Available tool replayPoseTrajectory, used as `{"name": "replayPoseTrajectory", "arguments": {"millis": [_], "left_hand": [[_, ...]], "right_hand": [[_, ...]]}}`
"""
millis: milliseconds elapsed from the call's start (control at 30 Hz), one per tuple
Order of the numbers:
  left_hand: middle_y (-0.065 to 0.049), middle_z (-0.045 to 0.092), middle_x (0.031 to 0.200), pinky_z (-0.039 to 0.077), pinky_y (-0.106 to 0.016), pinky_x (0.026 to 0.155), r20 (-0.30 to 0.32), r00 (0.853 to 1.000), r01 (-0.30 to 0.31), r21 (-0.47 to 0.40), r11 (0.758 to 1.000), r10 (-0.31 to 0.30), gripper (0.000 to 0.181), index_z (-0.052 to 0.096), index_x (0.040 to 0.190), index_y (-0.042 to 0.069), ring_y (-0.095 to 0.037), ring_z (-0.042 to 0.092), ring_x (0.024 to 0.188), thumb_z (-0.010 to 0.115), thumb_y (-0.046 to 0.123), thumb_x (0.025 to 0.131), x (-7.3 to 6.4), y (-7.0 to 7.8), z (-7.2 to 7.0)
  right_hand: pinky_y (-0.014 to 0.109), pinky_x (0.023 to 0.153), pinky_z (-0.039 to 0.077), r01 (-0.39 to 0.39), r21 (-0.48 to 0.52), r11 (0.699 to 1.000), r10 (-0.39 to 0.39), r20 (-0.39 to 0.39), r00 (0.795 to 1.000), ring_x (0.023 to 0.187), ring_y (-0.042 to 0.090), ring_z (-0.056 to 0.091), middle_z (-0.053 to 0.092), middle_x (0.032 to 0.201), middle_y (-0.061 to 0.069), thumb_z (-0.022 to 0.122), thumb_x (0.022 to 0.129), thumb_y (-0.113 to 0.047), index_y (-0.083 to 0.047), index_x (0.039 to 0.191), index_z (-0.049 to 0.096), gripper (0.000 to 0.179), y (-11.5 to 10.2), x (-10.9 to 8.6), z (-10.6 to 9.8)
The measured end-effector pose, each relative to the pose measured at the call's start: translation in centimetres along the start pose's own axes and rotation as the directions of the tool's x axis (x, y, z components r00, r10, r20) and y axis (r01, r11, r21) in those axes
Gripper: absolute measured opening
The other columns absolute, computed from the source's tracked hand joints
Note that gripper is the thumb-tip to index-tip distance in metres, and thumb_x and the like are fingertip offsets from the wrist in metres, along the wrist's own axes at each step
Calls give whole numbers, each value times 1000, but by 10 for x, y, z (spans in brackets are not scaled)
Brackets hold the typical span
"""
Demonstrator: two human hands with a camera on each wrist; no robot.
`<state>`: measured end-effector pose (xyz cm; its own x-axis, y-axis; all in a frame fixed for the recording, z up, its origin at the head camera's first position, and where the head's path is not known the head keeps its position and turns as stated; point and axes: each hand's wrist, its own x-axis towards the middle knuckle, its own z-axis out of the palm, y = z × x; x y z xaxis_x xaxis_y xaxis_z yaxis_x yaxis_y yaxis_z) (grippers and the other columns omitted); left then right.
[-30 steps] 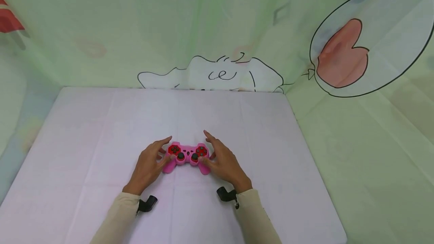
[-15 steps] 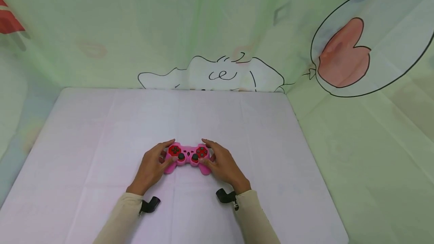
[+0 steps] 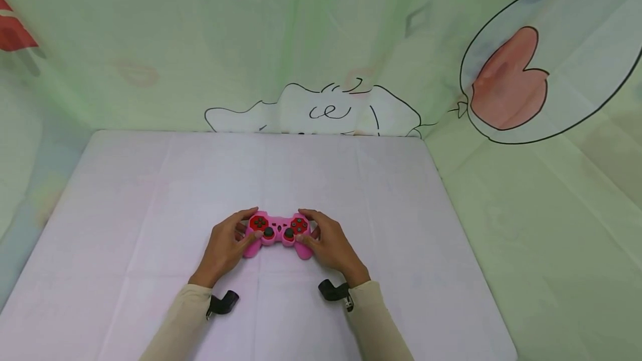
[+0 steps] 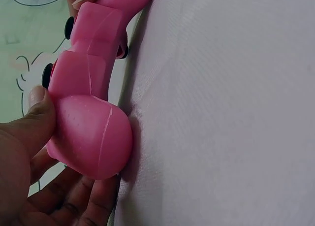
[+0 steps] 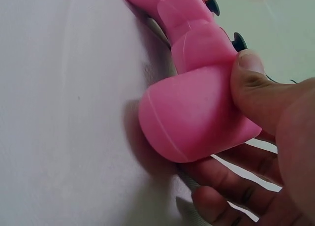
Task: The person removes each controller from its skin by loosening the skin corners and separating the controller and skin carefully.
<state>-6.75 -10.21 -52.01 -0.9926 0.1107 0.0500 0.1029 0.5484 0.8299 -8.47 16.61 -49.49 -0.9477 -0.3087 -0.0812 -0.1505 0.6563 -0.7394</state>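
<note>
A pink game controller (image 3: 278, 228) with red button pads and two black thumbsticks lies at the middle of the white table. My left hand (image 3: 225, 243) grips its left side, the thumb on top close to the stick and the index finger at the far upper corner. On the opposite side my right hand (image 3: 332, 243) holds it in the same way. In the left wrist view the rounded pink handle (image 4: 93, 137) sits between thumb and curled fingers, close over the cloth. The right wrist view shows the other handle (image 5: 192, 117), the thumb pressed on its top and fingers beneath.
White cloth covers the table (image 3: 150, 194). Behind it hangs a pale green curtain (image 3: 200, 32) with line drawings and a balloon bearing a red heart (image 3: 509, 82). Black wrist-worn cameras (image 3: 223, 302) sit at both cuffs.
Both hands have closed in on the controller; the index fingers, earlier raised and apart from it, now lie on its upper corners. The controller has barely shifted.
</note>
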Motion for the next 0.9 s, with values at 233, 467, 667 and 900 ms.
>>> {"name": "replayPoseTrajectory", "arguments": {"millis": [233, 467, 667, 900], "left_hand": [[-9, 73, 123, 58, -32, 80, -31, 1000, 4, -26, 1000, -4, 60, 64, 147, 18, -18, 67, 89, 86, 22, 91, 1, 1, -2], [-6, 74, 127, 60, -36, 81, -87, 996, -22, -54, 998, 17, 62, 66, 145, 19, -21, 69, 95, 89, 22, 88, 4, 3, -4], [-5, 75, 127, 62, -34, 81, -132, 991, -25, -70, 997, 15, 62, 67, 143, 20, -22, 71, 97, 91, 19, 85, 5, 7, -7], [-3, 75, 128, 64, -36, 83, -165, 986, -42, -92, 995, 27, 62, 69, 141, 22, -21, 72, 99, 92, 17, 83, 6, 7, -7]], "right_hand": [[22, 70, 48, 15, 10, 1000, -14, -35, 999, 85, 12, 59, 64, 144, 4, 83, 94, -22, -21, 153, 56, 65, 1, 0, 1], [24, 67, 47, 55, 22, 998, -52, -92, 994, 84, 14, 61, 65, 142, 1, 86, 91, -19, -24, 151, 58, 67, 1, 4, 2], [24, 68, 48, 61, -3, 998, -61, -146, 987, 87, 13, 61, 67, 128, -7, 87, 89, -19, -28, 151, 58, 69, -2, 6, 5], [23, 69, 51, 105, -40, 994, -111, -201, 973, 90, 16, 63, 67, 131, -5, 90, 85, -17, -27, 150, 58, 73, -5, 6, 8]]}}
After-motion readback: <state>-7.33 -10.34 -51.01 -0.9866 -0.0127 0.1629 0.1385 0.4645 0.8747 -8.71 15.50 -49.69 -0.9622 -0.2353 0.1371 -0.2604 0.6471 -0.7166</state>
